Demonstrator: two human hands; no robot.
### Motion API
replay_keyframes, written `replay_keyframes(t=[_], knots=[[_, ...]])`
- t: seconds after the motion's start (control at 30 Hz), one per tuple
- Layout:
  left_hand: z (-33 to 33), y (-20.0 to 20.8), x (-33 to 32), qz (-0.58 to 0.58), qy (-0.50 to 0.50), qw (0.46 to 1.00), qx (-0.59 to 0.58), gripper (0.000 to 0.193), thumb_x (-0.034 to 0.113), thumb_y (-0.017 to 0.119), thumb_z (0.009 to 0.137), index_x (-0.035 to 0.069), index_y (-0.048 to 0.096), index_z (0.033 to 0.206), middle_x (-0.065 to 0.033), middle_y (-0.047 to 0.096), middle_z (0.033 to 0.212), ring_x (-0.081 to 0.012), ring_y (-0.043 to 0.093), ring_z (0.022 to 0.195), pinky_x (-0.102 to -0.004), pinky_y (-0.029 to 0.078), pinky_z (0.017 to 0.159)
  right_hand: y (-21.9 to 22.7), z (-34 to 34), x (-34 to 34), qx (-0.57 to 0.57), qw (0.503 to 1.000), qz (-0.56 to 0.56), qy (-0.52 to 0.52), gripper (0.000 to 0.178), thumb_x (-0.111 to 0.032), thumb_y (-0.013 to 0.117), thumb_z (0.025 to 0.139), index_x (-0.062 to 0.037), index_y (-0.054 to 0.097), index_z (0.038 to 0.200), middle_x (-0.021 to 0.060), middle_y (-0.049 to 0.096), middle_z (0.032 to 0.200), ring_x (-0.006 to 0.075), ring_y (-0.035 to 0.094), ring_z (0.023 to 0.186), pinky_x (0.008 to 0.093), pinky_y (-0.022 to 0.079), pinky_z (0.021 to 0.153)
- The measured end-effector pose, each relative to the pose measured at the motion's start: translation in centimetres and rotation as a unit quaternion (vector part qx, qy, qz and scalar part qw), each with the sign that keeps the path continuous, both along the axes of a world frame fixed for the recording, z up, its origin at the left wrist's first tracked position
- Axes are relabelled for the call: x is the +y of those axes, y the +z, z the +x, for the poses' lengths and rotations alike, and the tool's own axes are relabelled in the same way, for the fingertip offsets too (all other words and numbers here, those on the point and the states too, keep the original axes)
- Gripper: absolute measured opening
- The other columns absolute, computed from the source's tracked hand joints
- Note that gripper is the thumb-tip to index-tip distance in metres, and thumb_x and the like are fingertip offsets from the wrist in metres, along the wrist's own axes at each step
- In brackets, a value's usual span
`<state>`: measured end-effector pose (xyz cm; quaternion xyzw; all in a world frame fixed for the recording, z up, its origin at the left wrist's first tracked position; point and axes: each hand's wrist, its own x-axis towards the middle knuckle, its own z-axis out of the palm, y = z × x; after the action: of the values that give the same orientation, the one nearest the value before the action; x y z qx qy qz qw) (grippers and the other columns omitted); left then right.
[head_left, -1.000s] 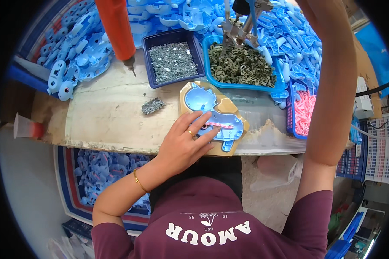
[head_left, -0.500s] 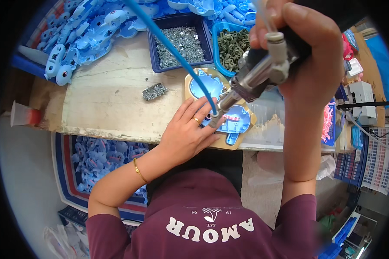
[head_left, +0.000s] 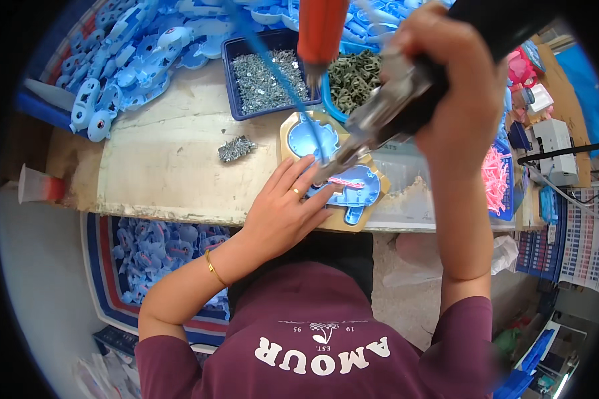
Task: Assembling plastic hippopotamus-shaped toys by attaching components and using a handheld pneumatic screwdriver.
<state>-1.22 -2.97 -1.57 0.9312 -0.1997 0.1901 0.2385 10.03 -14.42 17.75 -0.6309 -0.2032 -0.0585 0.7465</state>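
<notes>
My right hand (head_left: pixel 462 86) is wrapped round the black grip of a power screwdriver with a metal nose (head_left: pixel 373 120), blurred by motion. Its tip points down at a blue plastic shell part (head_left: pixel 363 193) with a pink strip inside, lying in a tan holding block (head_left: pixel 383 178). Another rounded blue shell half (head_left: pixel 306 137) sits in the far side of the block. Beside the tool tip, my left hand (head_left: pixel 279 203) lies with fingers stretched over the block's left edge. The fingers partly hide the shell, and what the tip touches cannot be made out.
An orange-red tool (head_left: pixel 322 30) hangs above a dark bin of small metal pieces (head_left: pixel 269 76). A bin of olive-green clips (head_left: pixel 354 76) stands beside it. A spiky metal clump (head_left: pixel 236 149) lies left. Blue shells (head_left: pixel 136 73) fill the back; pink pieces (head_left: pixel 496 176) sit right.
The orange-red tool has come into view at the top. The screwdriver has shifted slightly left and its body is now blurred. My left hand stays nearly in place.
</notes>
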Motion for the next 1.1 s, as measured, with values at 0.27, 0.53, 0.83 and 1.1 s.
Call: replay_keyframes(t=[0.27,0.53,0.83,1.1], knots=[[0.2,3.7,1.5,-0.026,-0.080,0.996,-0.023,0.021,0.015,0.075,0.083,0.007,0.066,0.099,-0.0111,0.063,0.113,-0.0327,0.058,0.116,-0.0482,0.045,0.105,6.1,9.4,-3.4,-0.165,0.976,-0.096,0.103,0.065,-0.064,0.066,0.090,-0.0060,0.060,0.118,0.0038,0.067,0.077,0.0113,0.064,0.064,0.0239,0.051,0.061],[-8.8,18.3,12.3,0.029,-0.058,0.903,0.425,0.029,0.018,0.078,0.076,0.005,0.073,0.102,-0.0114,0.067,0.082,-0.0327,0.063,0.086,-0.0435,0.050,0.080,-4.2,21.8,-13.0,-0.292,0.828,-0.464,-0.119,0.025,-0.027,0.062,0.098,-0.0103,0.070,0.115,0.0102,0.074,0.095,0.0233,0.073,0.089,0.0366,0.056,0.077],[-9.1,15.2,9.7,0.068,0.046,0.946,0.313,0.051,0.025,0.076,0.084,0.002,0.062,0.127,-0.0154,0.069,0.104,-0.0353,0.063,0.097,-0.0432,0.049,0.088,-14.4,24.6,-15.0,-0.278,0.769,-0.549,-0.172,0.046,-0.014,0.068,0.091,-0.0157,0.057,0.136,0.0197,0.066,0.114,0.0377,0.065,0.101,0.0451,0.053,0.085],[0.1,10.2,2.0,-0.046,-0.127,0.982,0.129,0.051,0.015,0.074,0.085,0.006,0.059,0.134,-0.0148,0.061,0.132,-0.0344,0.064,0.100,-0.0423,0.052,0.091,-10.9,16.7,-15.5,0.060,0.913,-0.400,0.056,0.032,-0.011,0.063,0.097,-0.0077,0.067,0.128,0.0056,0.069,0.106,0.0123,0.062,0.086,0.0295,0.052,0.077]])
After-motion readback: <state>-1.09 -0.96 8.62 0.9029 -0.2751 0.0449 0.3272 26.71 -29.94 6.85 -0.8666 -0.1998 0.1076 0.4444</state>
